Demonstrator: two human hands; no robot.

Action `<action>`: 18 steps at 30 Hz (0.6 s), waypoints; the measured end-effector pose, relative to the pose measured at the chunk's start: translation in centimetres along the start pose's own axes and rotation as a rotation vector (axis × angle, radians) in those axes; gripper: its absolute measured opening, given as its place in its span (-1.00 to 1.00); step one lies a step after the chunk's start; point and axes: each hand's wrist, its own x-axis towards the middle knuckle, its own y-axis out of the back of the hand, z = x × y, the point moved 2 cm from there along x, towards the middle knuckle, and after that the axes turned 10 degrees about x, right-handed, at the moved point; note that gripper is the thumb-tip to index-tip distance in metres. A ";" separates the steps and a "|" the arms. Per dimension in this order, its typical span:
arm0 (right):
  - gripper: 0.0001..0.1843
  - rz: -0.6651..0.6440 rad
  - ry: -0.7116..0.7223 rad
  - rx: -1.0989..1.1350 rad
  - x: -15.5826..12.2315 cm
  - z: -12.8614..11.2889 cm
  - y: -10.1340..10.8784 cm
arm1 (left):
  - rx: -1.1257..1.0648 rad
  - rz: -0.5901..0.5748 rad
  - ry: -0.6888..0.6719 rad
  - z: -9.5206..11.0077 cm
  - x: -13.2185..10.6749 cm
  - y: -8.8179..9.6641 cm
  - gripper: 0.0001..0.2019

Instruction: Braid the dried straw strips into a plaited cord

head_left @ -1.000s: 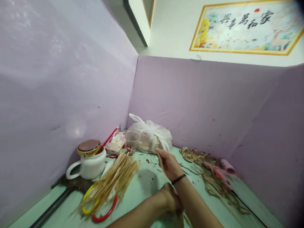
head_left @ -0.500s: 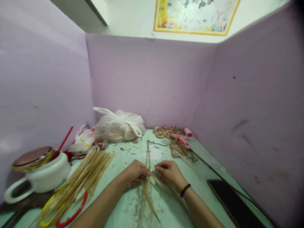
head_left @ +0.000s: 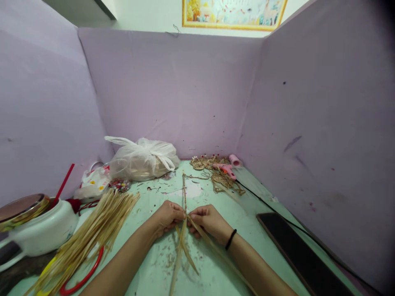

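Observation:
My left hand (head_left: 167,217) and my right hand (head_left: 207,220) meet at the middle of the green table (head_left: 247,213), both pinched on thin dry straw strips (head_left: 182,246) that cross between them. One strip runs away from me toward the back wall, others trail toward me on the table. A black band circles my right wrist. A bundle of the same straw strips (head_left: 92,234) lies to the left, over red and yellow rings (head_left: 80,280).
A white pot with a gold lid (head_left: 33,230) stands at far left. A tied white plastic bag (head_left: 142,158) sits at the back, beside a small packet (head_left: 92,185). Twine and a pink glue gun (head_left: 226,169) lie at back right. A black slab (head_left: 302,259) lies right. Purple boards wall the table.
The view swung right and down. My hands came together at the table's middle and closed on the crossed straw strips; half a second ago they were slightly further apart.

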 end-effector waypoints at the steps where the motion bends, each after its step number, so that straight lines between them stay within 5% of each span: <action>1: -0.85 -0.015 0.001 0.008 -0.1 0.0 0.0 | 0.004 0.001 0.001 0.0 0.0 0.0 -0.84; 18: -0.97 -0.008 0.052 0.025 0.9 0.8 0.3 | 0.054 0.060 0.018 0.4 -0.1 -0.6 -0.83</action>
